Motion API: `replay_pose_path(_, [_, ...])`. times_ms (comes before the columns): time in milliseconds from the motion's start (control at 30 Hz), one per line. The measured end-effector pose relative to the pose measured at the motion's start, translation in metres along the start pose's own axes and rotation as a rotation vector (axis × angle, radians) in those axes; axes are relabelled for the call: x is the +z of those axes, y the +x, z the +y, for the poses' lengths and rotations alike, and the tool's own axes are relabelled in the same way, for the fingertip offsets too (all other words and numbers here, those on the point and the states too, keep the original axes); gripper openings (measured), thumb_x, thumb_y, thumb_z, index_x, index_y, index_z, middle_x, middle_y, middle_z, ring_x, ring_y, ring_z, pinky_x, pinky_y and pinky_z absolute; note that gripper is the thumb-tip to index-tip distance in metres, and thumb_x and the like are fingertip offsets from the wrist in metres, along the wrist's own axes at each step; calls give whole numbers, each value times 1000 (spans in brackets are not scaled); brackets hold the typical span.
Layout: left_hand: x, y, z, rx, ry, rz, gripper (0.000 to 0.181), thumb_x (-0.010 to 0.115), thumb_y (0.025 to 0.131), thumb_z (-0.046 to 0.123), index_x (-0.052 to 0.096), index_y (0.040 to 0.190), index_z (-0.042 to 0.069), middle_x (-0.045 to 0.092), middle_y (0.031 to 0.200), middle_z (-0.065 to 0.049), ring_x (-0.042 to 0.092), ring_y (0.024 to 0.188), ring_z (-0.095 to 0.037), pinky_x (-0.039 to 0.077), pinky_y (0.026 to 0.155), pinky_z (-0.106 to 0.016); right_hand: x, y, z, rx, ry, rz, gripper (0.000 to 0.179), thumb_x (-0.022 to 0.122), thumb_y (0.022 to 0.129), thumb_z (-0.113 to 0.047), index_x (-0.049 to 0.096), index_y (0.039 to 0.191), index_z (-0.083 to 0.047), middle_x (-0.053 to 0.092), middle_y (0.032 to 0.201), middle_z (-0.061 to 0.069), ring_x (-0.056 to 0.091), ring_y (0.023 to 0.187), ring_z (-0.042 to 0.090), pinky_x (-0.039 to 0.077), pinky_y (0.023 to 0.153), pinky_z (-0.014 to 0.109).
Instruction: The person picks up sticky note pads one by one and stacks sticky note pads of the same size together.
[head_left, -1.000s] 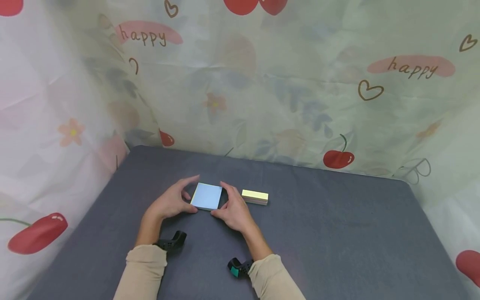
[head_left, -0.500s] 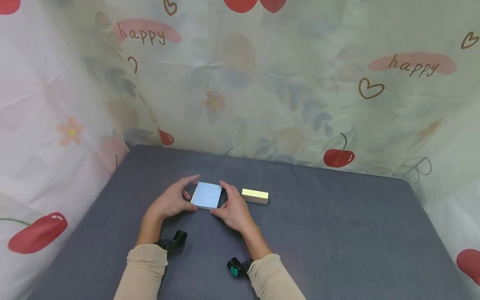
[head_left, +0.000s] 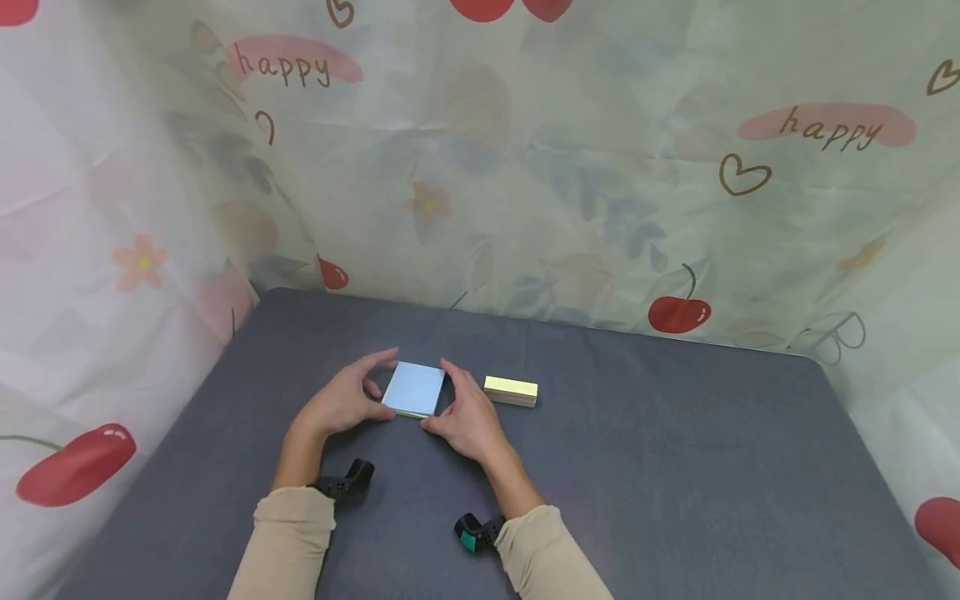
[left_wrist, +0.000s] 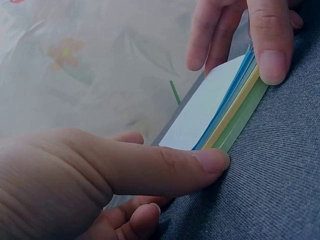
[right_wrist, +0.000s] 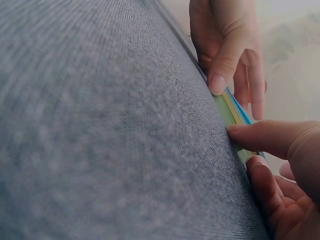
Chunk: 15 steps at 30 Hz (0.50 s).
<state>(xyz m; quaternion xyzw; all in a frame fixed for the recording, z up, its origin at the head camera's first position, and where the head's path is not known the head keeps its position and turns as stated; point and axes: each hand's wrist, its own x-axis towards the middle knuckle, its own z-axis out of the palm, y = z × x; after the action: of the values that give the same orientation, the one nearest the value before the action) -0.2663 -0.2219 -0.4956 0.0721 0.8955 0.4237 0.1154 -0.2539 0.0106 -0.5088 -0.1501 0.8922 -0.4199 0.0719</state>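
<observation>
A square stack of sticky notes lies on the dark grey table, light blue on top. Blue, yellow and green layers show along its near edge in the left wrist view. My left hand holds its left side, thumb on the near edge and fingers reaching towards the far corner. From the other side my right hand holds it, its thumb against the green lower layers. Fingers behind the stack are partly hidden.
Just right of my right hand lies a narrow block of sticky notes, pale yellow on top with pinkish-brown layers below. A printed curtain hangs behind the table. Black wrist straps sit below both hands.
Both hands keep their hold in the same place. A yellow-green strip now shows along the stack's near edge in the head view, where it looked paler a second ago.
</observation>
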Motion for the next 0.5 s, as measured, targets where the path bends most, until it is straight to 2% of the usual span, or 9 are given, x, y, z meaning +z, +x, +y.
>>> replay_pose_path(500, [-1,-1,0,-11,-10,2,98,87,78,4,35,160,17,54,150,-14,59,95,-21,46,81,-32,-1,-1,-1,-13,-18,5,88,85,83,-22,38,157,-14,52,148,11,62,68,2,52,74,28])
